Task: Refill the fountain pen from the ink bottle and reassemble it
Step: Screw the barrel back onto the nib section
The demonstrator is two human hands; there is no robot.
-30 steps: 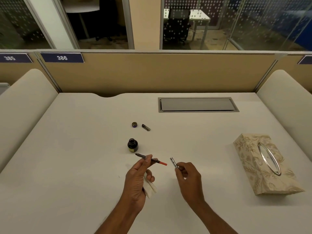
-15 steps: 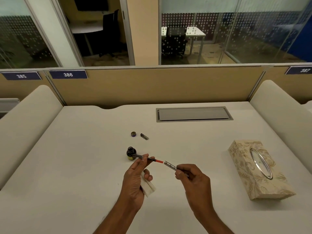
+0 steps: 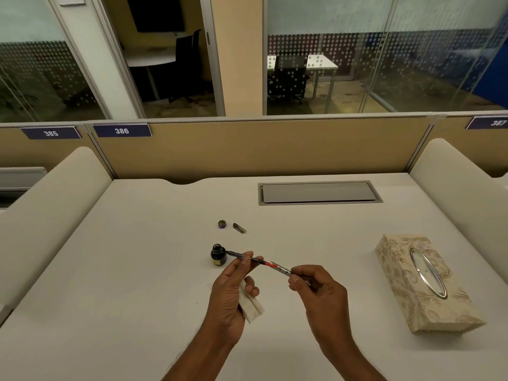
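Fingers (image 3: 242, 264) of our left hand (image 3: 229, 294) pinch the nib section (image 3: 233, 254) with its red-ended converter (image 3: 267, 264), a folded tissue (image 3: 251, 307) tucked under the lower ones. Our right hand (image 3: 323, 296) grips the metal barrel (image 3: 283, 270), its open mouth just meeting the converter's end. The nib points at the open ink bottle (image 3: 218, 255) on the desk (image 3: 137, 270). We judge filling done and the barrel not yet seated. Left to do: screwing it home, fitting the pen cap (image 3: 239, 228) and closing the bottle with its lid (image 3: 222, 224), both lying farther back.
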